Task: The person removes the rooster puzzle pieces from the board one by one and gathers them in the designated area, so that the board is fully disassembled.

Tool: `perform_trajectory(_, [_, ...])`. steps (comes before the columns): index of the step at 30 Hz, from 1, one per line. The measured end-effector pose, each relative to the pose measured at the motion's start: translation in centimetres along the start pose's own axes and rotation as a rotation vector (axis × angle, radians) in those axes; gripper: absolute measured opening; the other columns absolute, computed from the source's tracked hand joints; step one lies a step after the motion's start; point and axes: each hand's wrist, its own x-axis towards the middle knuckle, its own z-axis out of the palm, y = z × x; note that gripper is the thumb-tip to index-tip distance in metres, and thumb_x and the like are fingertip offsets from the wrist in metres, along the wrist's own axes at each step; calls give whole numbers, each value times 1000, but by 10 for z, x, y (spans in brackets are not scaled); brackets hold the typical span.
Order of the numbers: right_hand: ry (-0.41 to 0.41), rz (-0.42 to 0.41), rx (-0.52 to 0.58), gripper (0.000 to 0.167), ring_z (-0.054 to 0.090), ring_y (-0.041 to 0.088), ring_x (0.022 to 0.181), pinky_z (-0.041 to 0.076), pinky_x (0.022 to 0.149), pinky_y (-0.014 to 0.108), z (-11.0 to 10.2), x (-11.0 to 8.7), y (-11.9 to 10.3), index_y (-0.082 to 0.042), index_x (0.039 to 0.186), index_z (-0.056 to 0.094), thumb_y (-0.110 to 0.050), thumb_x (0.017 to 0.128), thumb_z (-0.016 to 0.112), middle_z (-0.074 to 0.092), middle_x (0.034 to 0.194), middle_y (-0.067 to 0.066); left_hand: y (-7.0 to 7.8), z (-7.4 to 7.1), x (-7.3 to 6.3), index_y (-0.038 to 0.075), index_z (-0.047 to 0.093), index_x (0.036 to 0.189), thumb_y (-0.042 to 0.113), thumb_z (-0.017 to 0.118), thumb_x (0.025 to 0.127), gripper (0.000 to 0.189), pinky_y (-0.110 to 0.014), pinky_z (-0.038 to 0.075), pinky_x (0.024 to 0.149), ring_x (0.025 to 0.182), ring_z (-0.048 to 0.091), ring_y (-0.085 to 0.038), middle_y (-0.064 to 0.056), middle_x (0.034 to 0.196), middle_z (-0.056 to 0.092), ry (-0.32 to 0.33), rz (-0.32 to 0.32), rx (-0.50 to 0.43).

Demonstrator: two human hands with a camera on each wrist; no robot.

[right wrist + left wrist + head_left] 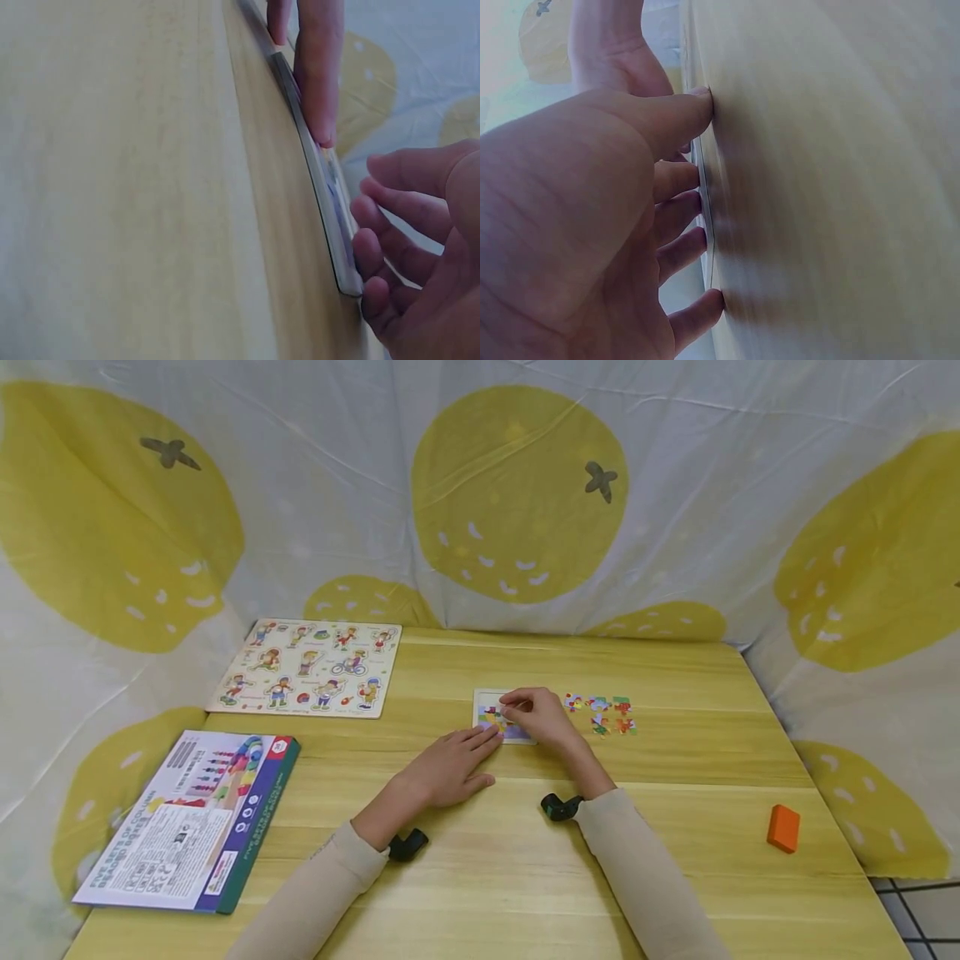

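Observation:
A small jigsaw puzzle in a pale tray [519,741] lies on the wooden table, with colourful pieces in its lower part. My left hand [450,767] is stretched out flat, its fingertips resting on the tray's lower left side and the thumb on the table. Over the tray's right side is my right hand [542,718], its fingers bent and its thumb and index tips close together. I cannot tell whether a piece is between them. In the right wrist view, the other fingers of the right hand [420,247] curl beside the tray edge [330,232].
Several loose puzzle pieces [600,714] lie right of the tray. A peg board with sports figures [307,668] is at the back left, and a boxed bead game [187,822] sits nearer on the left. An orange block [783,828] stands near the right edge. Lemon-print cloth [517,493] surrounds the table.

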Motion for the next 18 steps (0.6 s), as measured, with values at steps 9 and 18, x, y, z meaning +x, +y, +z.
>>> perform_trajectory(9, [-1, 9, -45, 25, 60, 17, 83, 48, 71, 26, 6, 2, -1, -10, 120, 77, -20, 99, 70, 76, 104, 7, 0, 0, -1, 12, 29, 164, 47, 49, 108, 70, -49, 25, 128, 158, 27, -28, -5, 171, 27, -6, -10, -13])
perform_trajectory(18, [-4, 16, -80, 26, 57, 19, 84, 46, 72, 28, 8, 4, -1, -11, 121, 77, -21, 98, 69, 74, 107, 7, 0, 0, 0, 11, 28, 164, 47, 49, 108, 70, -50, 25, 128, 158, 27, -28, -6, 171, 27, -6, -4, -16])
